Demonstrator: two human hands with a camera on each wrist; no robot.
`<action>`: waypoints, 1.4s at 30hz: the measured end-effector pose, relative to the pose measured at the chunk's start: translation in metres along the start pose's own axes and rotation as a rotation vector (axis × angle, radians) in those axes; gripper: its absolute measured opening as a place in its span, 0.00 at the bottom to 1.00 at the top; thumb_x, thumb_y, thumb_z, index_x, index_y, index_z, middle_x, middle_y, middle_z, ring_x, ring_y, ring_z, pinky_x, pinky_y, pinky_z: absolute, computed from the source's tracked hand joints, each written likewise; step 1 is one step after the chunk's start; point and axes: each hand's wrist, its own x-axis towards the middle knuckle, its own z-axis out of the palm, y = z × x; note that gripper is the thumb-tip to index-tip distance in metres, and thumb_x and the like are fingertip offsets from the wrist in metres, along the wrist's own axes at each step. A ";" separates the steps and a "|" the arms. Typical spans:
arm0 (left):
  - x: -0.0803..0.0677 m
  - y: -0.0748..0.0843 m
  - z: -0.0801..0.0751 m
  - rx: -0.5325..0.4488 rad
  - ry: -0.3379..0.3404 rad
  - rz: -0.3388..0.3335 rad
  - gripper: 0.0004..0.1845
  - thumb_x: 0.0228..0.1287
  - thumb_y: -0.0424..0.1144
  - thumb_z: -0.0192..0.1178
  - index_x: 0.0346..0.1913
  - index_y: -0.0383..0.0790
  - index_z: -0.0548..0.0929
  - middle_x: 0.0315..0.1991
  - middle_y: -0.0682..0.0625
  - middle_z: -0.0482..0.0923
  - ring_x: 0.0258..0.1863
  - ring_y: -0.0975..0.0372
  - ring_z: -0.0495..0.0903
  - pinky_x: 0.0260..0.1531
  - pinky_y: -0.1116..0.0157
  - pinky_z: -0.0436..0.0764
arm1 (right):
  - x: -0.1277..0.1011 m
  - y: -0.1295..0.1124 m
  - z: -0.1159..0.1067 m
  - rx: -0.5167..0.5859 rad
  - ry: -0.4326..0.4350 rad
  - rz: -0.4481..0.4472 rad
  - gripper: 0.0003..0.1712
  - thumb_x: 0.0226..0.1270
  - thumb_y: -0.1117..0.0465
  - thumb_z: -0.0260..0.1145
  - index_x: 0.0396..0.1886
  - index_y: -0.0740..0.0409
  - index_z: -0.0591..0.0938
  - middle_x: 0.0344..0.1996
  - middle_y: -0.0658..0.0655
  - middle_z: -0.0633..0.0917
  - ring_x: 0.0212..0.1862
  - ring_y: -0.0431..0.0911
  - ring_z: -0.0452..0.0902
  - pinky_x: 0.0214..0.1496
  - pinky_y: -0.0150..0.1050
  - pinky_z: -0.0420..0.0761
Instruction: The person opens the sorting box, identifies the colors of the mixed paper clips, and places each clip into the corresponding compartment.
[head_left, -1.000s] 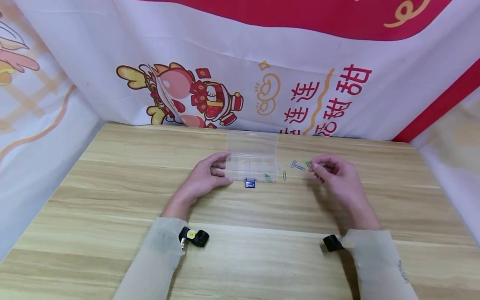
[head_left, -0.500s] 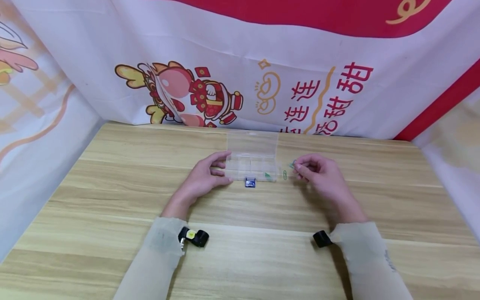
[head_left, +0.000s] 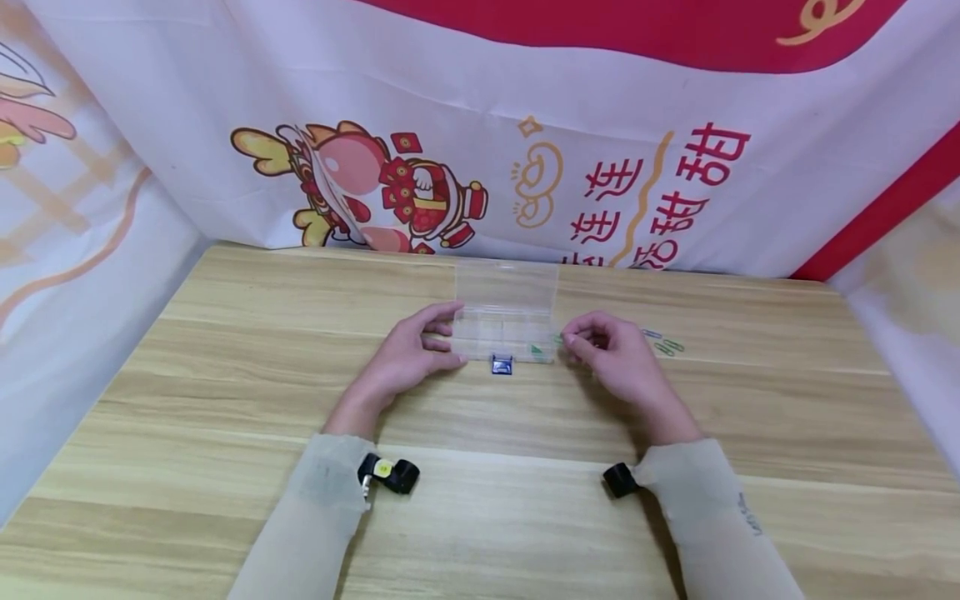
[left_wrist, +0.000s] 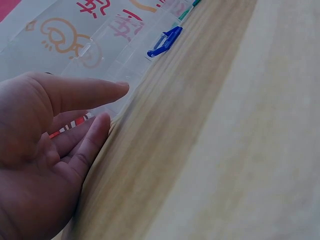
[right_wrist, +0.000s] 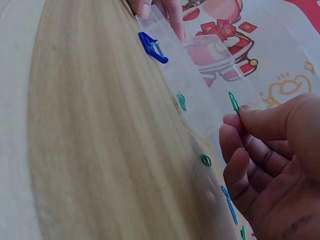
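A clear plastic compartment box [head_left: 501,332] lies with its lid [head_left: 506,285] raised at the back and a blue latch [head_left: 502,364] hanging at its front. My left hand [head_left: 412,346] holds its left end, thumb near the front corner and index finger near the back one. Between thumb and index finger, my right hand [head_left: 618,354] pinches a green paper clip [right_wrist: 234,102], close to the box's right end. Green paper clips [right_wrist: 181,101] show through the wall of the front right compartment.
Loose on the table right of the box lie a green paper clip [right_wrist: 205,160], blue paper clips [right_wrist: 229,205] and, farther right, more green paper clips [head_left: 670,346]. A printed cloth [head_left: 420,100] hangs behind the wooden table [head_left: 480,517].
My right hand has moved left with the pinched green paper clip, up to the box's right end, uncovering clips on the table behind it. The left hand stays on the box.
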 end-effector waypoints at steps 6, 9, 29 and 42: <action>0.000 0.001 0.001 -0.009 0.000 -0.003 0.42 0.63 0.31 0.76 0.79 0.55 0.74 0.65 0.46 0.76 0.60 0.52 0.80 0.62 0.55 0.82 | 0.001 -0.001 0.004 -0.040 -0.004 -0.006 0.09 0.84 0.57 0.63 0.53 0.54 0.86 0.44 0.58 0.86 0.45 0.51 0.79 0.44 0.37 0.81; 0.000 0.000 0.001 -0.006 0.000 -0.002 0.42 0.63 0.31 0.76 0.79 0.55 0.74 0.65 0.46 0.76 0.60 0.52 0.79 0.62 0.55 0.82 | 0.001 -0.002 0.005 -0.052 0.001 -0.006 0.09 0.84 0.57 0.63 0.52 0.54 0.86 0.44 0.58 0.86 0.45 0.51 0.78 0.46 0.39 0.81; -0.001 0.001 0.000 -0.003 0.001 0.014 0.42 0.64 0.32 0.76 0.79 0.53 0.74 0.67 0.44 0.76 0.59 0.52 0.79 0.60 0.57 0.82 | 0.004 -0.002 0.013 -0.090 0.008 -0.033 0.06 0.80 0.57 0.67 0.49 0.53 0.86 0.43 0.57 0.87 0.43 0.49 0.78 0.39 0.37 0.81; -0.001 0.000 -0.001 -0.001 -0.004 0.011 0.42 0.64 0.32 0.76 0.79 0.54 0.73 0.67 0.43 0.76 0.60 0.51 0.79 0.61 0.57 0.82 | -0.001 0.010 0.000 -0.080 0.066 -0.015 0.08 0.81 0.55 0.67 0.50 0.51 0.87 0.45 0.56 0.86 0.46 0.51 0.77 0.43 0.38 0.81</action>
